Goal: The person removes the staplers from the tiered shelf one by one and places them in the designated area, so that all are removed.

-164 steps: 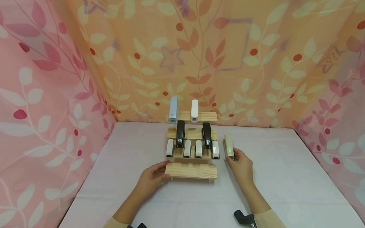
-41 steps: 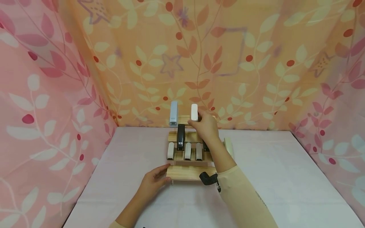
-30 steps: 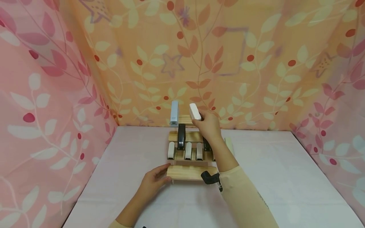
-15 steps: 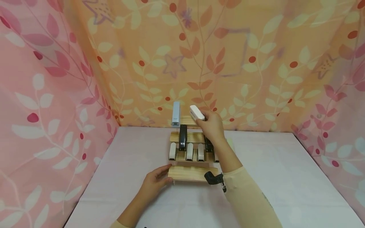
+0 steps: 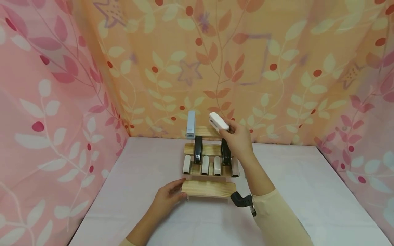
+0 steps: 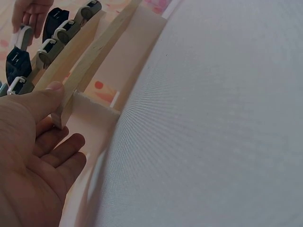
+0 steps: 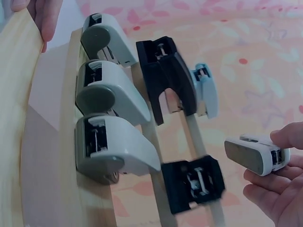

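A tiered wooden rack (image 5: pixel 208 189) stands on the table. My left hand (image 5: pixel 167 196) grips the left end of its lowest board, thumb on top and index finger beneath in the left wrist view. Over the right part of the top board, my right hand (image 5: pixel 240 140) pinches a white stapler (image 5: pixel 219 122) between thumb and fingers, tilted to the left; the right wrist view shows this held stapler (image 7: pixel 255 153) beside a black stapler (image 7: pixel 194 184). A light blue stapler (image 5: pixel 191 123) rests on the left of the top board.
Two black staplers, one on the left (image 5: pixel 198 150), stand on the tier below. Several small grey-white staplers, such as the leftmost one (image 5: pixel 187 164), line the tier under that. A pink and orange patterned cloth (image 5: pixel 172 85) encloses the white table (image 5: pixel 123 184).
My right hand has set a pale green stapler on the table right of the rack, reached the top board, lifted the white stapler and swung it rightward. My left hand has stayed at the rack.
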The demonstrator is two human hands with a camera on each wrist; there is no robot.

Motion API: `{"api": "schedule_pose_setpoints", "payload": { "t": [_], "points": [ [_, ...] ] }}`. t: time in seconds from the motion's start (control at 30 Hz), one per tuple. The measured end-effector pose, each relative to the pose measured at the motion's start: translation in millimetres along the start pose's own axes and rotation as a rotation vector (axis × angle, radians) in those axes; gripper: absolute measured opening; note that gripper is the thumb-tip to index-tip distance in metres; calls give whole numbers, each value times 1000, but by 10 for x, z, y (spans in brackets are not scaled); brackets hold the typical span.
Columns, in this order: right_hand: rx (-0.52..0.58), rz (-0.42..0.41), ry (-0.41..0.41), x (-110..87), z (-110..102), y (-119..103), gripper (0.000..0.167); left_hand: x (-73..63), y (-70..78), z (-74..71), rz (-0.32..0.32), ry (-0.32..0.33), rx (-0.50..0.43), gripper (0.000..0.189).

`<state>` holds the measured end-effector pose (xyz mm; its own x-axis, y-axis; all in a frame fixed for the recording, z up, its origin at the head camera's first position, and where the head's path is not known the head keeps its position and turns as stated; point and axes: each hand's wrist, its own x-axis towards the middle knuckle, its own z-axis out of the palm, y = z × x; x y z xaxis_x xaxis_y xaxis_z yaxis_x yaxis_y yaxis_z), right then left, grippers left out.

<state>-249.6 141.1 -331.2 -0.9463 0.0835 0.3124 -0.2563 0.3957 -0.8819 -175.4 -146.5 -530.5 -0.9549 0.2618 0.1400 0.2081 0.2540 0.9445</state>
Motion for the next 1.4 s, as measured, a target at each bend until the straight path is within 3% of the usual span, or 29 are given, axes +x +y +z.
{"api": "schedule_pose_setpoints", "payload": {
  "t": [0.43, 0.77, 1.13, 1.4],
  "points": [
    [100, -27, 42, -345, -373, 5, 53, -24, -48, 26, -2, -6, -42, 58],
    [79, -9, 143, -619, -589, 36, 54, -11, -34, 21, -19, 4, -32, 57],
    [104, 36, 285, -852, -816, 271, 51, 2, -19, -4, -15, 7, -16, 58],
    [127, 58, 351, -891, -898, 469, 53, 8, -23, -3, -18, 14, -7, 57]
  ]
}}
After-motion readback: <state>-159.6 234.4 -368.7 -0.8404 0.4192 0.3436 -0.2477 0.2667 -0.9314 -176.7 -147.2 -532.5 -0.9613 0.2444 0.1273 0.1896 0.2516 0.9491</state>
